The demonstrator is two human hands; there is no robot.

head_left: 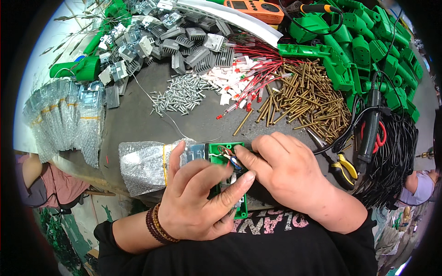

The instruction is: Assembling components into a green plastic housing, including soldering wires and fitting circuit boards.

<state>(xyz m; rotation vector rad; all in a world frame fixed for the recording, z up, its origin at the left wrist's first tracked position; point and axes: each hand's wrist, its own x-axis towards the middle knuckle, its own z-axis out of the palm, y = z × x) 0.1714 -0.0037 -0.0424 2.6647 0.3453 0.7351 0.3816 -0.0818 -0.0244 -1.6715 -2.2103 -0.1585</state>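
A green plastic housing [242, 212] lies open in front of me, with red, white, blue and brown wires [229, 154] at its far end. My right hand [287, 170] is closed at the housing's right edge, its thumb pressed in by the wires. Over the housing's left side hovers my left hand [198, 198], thumb and fingers apart, nothing visible between them; the index finger is slightly blurred. Both hands cover the middle of the housing. Left of it, a bubble-wrapped bundle [142, 166] with a yellow band touches a shiny metal part [195, 153].
Silver screws [180, 94], red-wired indicator lights [246, 83] and brass-coloured long screws [311, 99] lie in piles beyond. Grey finned parts [198, 56] and green housings [359, 43] stand farther back. Pliers [343, 170], a black-handled tool [369, 124] and black cables [391, 161] are at right.
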